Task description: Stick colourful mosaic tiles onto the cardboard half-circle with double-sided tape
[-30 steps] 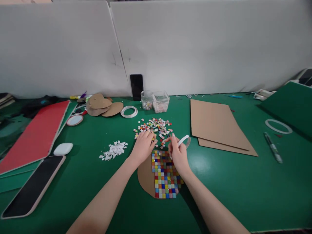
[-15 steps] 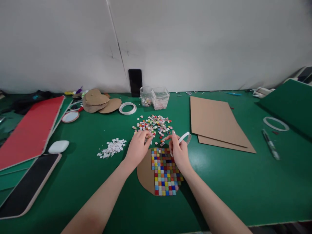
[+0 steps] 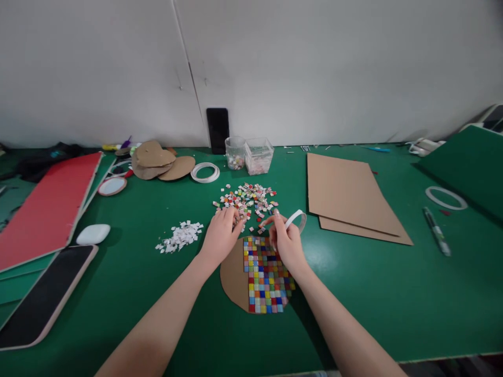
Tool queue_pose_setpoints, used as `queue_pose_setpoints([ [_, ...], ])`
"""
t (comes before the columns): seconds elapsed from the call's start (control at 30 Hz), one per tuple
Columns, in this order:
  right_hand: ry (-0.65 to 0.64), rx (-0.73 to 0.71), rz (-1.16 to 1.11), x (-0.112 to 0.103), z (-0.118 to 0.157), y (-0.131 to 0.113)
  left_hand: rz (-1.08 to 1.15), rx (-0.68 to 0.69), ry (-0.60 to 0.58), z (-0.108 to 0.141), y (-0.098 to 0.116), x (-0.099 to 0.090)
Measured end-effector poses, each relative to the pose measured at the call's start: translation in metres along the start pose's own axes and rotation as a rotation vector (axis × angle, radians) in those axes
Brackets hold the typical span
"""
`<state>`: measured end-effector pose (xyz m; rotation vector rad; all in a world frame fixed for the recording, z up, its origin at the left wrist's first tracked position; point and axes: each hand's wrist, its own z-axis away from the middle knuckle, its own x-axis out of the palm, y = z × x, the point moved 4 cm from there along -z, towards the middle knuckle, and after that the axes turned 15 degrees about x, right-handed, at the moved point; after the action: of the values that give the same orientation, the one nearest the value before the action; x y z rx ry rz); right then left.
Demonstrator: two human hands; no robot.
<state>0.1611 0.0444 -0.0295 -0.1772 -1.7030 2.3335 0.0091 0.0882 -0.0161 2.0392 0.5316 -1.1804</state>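
Observation:
A round cardboard piece (image 3: 232, 280) lies in front of me, its right part covered with rows of small coloured mosaic tiles (image 3: 262, 287); its left part is bare. Behind it spreads a heap of loose mosaic tiles (image 3: 251, 196). My left hand (image 3: 220, 233) is over the near left edge of that heap, fingers curled together at the tips; whatever is between them is too small to make out. A thin roll of white tape (image 3: 301, 221) is gripped in my right hand (image 3: 286, 241), which hovers above the upper right of the cardboard, partly hiding the tiles there.
White paper bits (image 3: 181, 236) lie left of my left hand. Further back stand clear plastic containers (image 3: 259, 156), a propped phone (image 3: 218, 131), a tape roll (image 3: 205, 173) and cardboard discs (image 3: 178, 168). Cardboard sheets (image 3: 346, 193) and a marker (image 3: 436, 231) lie right; another phone (image 3: 47, 298) lies left.
My left hand has shifted slightly left and its fingers have dipped towards the loose tiles. My right hand, still with the tape, has moved slightly left.

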Motion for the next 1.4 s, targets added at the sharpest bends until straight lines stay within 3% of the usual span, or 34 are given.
queue_pose_setpoints([
  [0.2, -0.025, -0.024, 0.168, 0.000, 0.001, 0.003, 0.033, -0.011, 0.053, 0.000, 0.000, -0.007],
  [0.5, 0.029, -0.056, 0.168, -0.004, 0.000, 0.001, 0.058, -0.013, 0.087, 0.000, 0.000, -0.010],
  [0.77, 0.155, -0.108, 0.075, -0.013, 0.001, -0.010, 0.175, 0.166, -0.109, -0.002, 0.021, -0.008],
  [0.9, 0.200, -0.111, -0.019, -0.019, -0.001, -0.017, 0.195, 0.207, -0.194, 0.000, 0.021, -0.003],
  [1.17, 0.183, -0.069, -0.053, -0.029, -0.014, -0.013, 0.175, 0.196, -0.209, 0.000, 0.016, 0.001],
  [1.4, 0.082, -0.041, 0.189, -0.030, -0.026, -0.004, 0.125, 0.183, -0.194, -0.002, 0.012, 0.002],
])
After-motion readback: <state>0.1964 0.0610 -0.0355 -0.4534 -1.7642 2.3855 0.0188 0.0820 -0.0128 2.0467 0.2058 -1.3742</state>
